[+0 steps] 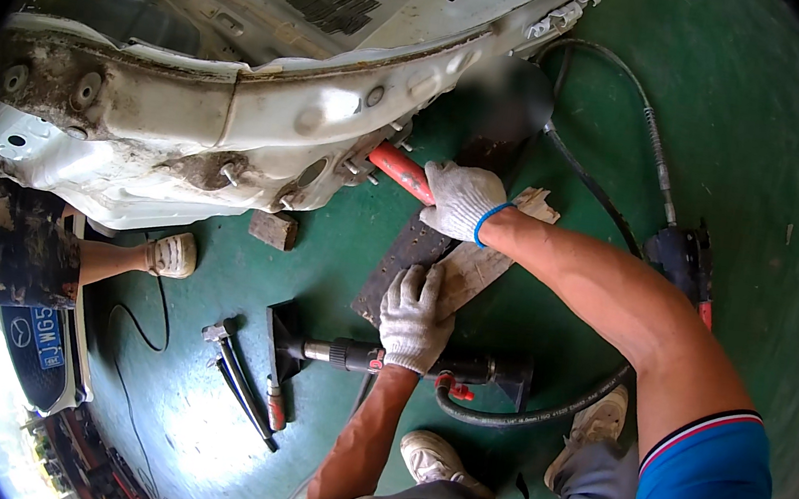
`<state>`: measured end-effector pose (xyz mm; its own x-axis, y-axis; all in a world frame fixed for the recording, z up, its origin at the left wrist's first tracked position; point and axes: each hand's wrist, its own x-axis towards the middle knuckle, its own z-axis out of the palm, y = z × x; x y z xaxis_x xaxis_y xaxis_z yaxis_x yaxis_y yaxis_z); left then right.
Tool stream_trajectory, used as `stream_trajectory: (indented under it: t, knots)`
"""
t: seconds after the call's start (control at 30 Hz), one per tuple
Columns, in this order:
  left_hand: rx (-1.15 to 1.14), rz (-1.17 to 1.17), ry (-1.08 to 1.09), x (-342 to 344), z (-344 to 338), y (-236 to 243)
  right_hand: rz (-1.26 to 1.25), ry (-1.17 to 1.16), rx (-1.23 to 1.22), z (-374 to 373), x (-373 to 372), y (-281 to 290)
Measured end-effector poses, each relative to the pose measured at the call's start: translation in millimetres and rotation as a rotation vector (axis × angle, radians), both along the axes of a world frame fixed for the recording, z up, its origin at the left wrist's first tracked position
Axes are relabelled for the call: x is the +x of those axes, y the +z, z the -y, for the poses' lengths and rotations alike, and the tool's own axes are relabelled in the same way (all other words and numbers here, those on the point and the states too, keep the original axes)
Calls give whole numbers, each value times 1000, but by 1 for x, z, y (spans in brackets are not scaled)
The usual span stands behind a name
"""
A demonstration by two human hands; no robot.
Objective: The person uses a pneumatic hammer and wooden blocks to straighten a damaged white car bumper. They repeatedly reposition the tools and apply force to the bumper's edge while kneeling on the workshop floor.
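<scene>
My right hand [461, 200], in a pale knit glove with a blue cuff, is wrapped round a worn red cylinder [402, 171]. The cylinder's far end meets the lower edge of a bare white car body [305, 121] with several studs. Below it, my gloved left hand [413, 320] grips the near end of a wooden board [496, 262], its fingers lying over the wood. Beside that board is a dark plank [404, 268], partly under the hand. A hydraulic ram [355, 355] with flared black ends lies on the floor just below my left hand.
A black hose [538, 421] runs from the ram toward a dark pump [678, 256] at right. Left of the ram lie a hammer [245, 391] and a red-handled tool [275, 405]. A wood block [273, 229] sits under the car body. Another person's shoe [174, 254] stands at left.
</scene>
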<state>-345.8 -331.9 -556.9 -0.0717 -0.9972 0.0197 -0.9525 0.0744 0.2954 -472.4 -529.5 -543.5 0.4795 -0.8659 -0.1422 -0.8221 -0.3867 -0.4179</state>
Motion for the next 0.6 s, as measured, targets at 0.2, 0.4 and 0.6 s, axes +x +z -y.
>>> stream_trajectory:
  t: [0.2, 0.4, 0.6]
  knots:
    - [7, -6, -2, 1, 0, 1, -2, 1, 11, -2, -1, 5]
    - [13, 4, 2, 1, 0, 0, -13, 5, 20, -2, -1, 8]
    - [29, 8, 7, 1, 0, 1, -12, 3, 9, -3, -1, 8]
